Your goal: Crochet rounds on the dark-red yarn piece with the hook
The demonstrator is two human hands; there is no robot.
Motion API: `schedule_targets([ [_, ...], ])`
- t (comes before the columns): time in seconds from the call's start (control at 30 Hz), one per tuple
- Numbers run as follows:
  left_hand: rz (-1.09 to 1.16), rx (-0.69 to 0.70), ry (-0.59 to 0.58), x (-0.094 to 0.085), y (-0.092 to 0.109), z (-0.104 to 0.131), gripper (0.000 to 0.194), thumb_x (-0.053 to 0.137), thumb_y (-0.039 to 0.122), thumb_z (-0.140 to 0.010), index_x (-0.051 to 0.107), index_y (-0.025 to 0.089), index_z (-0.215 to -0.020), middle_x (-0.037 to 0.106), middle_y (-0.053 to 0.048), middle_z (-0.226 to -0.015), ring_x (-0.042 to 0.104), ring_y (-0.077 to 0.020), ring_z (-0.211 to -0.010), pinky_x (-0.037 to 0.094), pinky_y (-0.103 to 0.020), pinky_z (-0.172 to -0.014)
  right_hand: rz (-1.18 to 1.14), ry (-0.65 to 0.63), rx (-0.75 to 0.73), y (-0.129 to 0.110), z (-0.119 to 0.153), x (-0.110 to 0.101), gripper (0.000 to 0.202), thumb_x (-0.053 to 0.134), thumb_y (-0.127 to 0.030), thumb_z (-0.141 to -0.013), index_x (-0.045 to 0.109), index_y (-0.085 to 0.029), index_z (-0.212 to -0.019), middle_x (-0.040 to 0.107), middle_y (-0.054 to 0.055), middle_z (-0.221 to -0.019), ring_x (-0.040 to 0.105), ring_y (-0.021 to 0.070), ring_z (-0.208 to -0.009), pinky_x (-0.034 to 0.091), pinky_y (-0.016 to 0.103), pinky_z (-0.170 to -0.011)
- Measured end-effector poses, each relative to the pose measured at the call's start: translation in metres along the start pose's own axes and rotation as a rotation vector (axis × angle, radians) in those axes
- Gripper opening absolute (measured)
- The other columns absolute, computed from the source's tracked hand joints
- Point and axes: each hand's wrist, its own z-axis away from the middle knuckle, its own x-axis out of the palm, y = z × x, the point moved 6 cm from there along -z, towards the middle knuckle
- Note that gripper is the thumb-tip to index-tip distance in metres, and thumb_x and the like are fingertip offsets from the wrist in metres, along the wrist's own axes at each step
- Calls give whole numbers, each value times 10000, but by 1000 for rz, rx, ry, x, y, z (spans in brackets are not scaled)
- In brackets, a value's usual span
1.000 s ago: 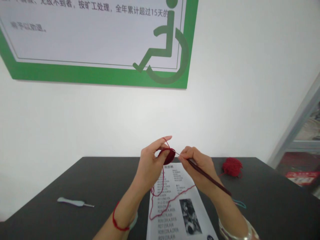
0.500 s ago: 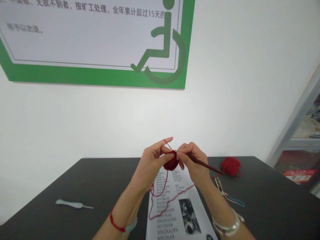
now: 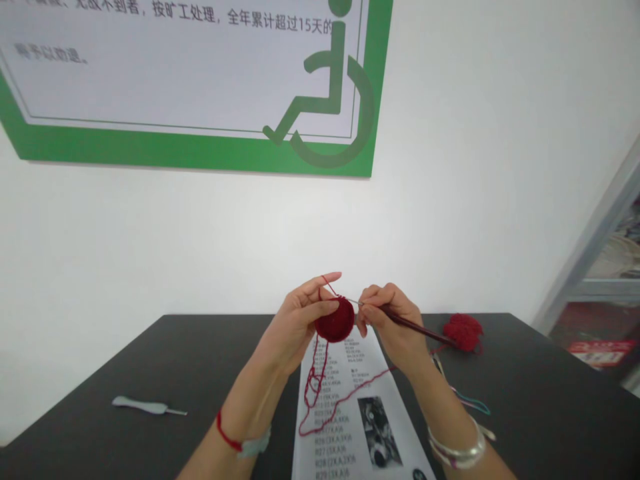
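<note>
My left hand (image 3: 306, 312) pinches a round, dark red crochet piece (image 3: 336, 323) between thumb and fingers. Its index finger is raised, with red yarn looped over it and running down to the top edge of the piece. In my right hand (image 3: 393, 317) is a crochet hook (image 3: 417, 327) with a dark reddish handle, held like a pen. The hook's thin metal shaft reaches left to the upper edge of the piece. Loose red yarn (image 3: 345, 400) hangs below the piece and trails over a printed pattern sheet (image 3: 325, 460) lying under my hands.
A ball of red yarn (image 3: 463, 331) sits at the back right of the black table (image 3: 90, 413). On the left lies a grey-handled hook (image 3: 147, 405). Teal and pink cords (image 3: 473, 404) lie beside my right forearm. A green-bordered sign (image 3: 200, 153) hangs on the white wall.
The crochet piece has shifted slightly left and turned to show more of its round face. My right hand has moved a little right, and more of the hook's metal shaft shows.
</note>
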Motion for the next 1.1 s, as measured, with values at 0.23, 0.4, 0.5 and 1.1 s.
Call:
schedule_targets([
  [0.23, -30, -12, -56, 1, 4, 1, 367, 741, 115, -668, 674, 134, -1029, 606, 36, -624, 490, -46, -501, 332, -177, -494, 76, -15, 54, -12, 1, -5, 138, 662, -140, -810, 567, -214, -741, 565, -43, -700, 505, 75, -500, 381, 222, -462],
  [0.4, -67, -43, -96, 0, 5, 1, 341, 740, 118, -658, 691, 137, -995, 579, 38, -616, 467, -45, -504, 316, -182, -496, 171, -58, 69, -14, 3, -5, 128, 655, -131, -810, 582, -215, -748, 570, -36, -729, 465, 70, -520, 346, 220, -460],
  [0.5, -84, -70, -112, -2, 5, 1, 333, 743, 140, -653, 707, 140, -984, 562, 36, -609, 458, -51, -505, 307, -189, -493, 208, -78, 69, -16, 4, -5, 118, 661, -142, -802, 590, -212, -738, 586, -23, -755, 453, 72, -530, 334, 221, -456],
  [1.1, -165, -207, -193, -7, 0, 2, 292, 729, 147, -607, 754, 137, -899, 628, -23, -689, 532, -97, -577, 365, -216, -548, -44, -192, 250, -12, 1, -5, 228, 745, -217, -753, 535, -190, -668, 564, -38, -630, 460, 63, -459, 352, 194, -397],
])
